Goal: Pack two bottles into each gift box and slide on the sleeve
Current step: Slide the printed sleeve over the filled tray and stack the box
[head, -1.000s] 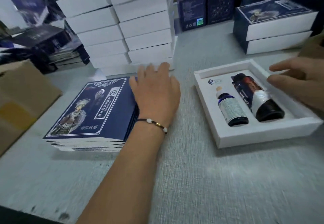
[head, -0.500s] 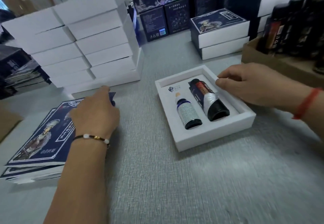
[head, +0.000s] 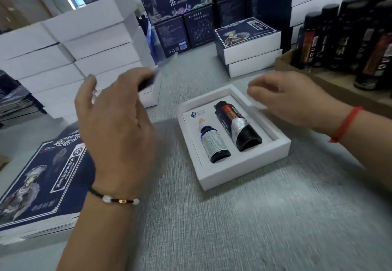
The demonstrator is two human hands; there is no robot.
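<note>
Grey textured bench (head: 244, 228), white boxes stacked back left. Open gift box (head: 273, 154) at centre: small bottle (head: 214, 143) left slot, big dark bottle (head: 237, 126) right slot. Your left hand (head: 114, 126) raised, pinching blurred dark sleeve (head: 148, 79). Your right hand (head: 292, 98) over box's far right corner, fingers loosely curled, holding nothing. Sleeve stack (head: 42, 185) lies flat, left.

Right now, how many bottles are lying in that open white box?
2. The small blue bottle lies in the left slot of the open white box, the bigger black bottle beside it on the right.
</note>
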